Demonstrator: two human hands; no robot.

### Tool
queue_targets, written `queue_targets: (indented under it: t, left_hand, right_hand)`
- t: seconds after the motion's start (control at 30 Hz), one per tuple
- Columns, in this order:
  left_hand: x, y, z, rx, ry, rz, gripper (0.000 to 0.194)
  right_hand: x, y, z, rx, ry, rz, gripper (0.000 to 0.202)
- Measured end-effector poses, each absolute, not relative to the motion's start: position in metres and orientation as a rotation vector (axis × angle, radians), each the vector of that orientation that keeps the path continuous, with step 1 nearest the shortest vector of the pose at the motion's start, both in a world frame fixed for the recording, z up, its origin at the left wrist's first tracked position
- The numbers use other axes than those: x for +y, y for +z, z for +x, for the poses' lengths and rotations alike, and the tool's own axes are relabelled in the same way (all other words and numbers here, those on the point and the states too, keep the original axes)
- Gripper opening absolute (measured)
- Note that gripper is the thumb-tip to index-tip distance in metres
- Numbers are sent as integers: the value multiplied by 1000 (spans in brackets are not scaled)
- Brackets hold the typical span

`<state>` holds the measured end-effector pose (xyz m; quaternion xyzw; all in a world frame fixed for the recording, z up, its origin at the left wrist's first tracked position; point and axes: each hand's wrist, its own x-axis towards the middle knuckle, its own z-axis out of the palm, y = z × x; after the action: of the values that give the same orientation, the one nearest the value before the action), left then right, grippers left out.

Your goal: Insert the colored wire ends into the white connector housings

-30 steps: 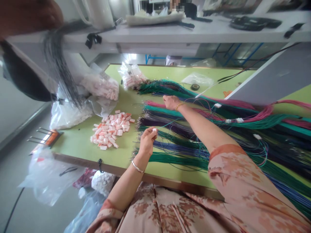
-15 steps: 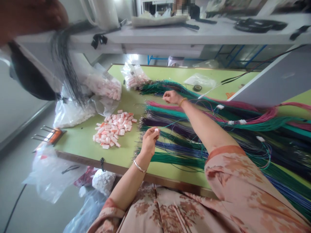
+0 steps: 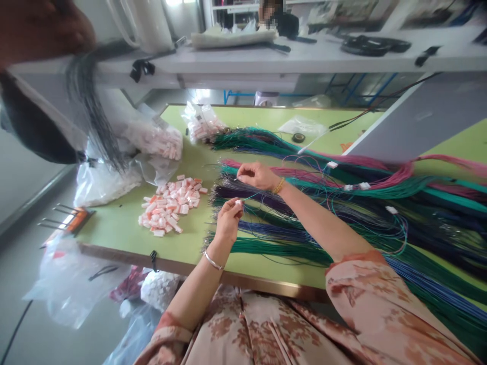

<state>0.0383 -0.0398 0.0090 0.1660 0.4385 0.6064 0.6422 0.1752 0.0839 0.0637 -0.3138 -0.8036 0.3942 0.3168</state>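
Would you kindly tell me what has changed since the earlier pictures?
The right hand has moved down in the view, closer to the left hand, and now seems to pinch a thin wire end. The left hand still holds a white connector; the connector pile looks unchanged.

Odds and ends around the clock

A white shelf (image 3: 228, 63) spans the view at 12 o'clock, with a white jug (image 3: 146, 30) on it at 11 and a black clip (image 3: 142, 70) on its edge toward 10. A person (image 3: 288, 25) in black is beyond at 1. At 2 lie a tape roll (image 3: 299, 141) and a clear bag (image 3: 302, 124); a grey panel (image 3: 414, 121) slants toward 3. An orange block (image 3: 78, 220) with metal prongs sits at 9.
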Motion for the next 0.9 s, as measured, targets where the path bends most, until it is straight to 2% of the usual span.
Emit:
queue_targets:
  t: [0.33, 0.57, 0.9]
  left_hand:
    - [-23, 22, 52, 960, 1350, 336, 25]
    - [-18, 25, 60, 907, 1290, 350, 27]
    - [-16, 21, 64, 910, 1299, 392, 26]
  right_hand:
    - [46, 54, 204, -2107, 922, -951, 16]
    - [41, 48, 215, -2260, 674, -1020, 12]
    - [37, 48, 217, -2255, 613, -1086, 13]
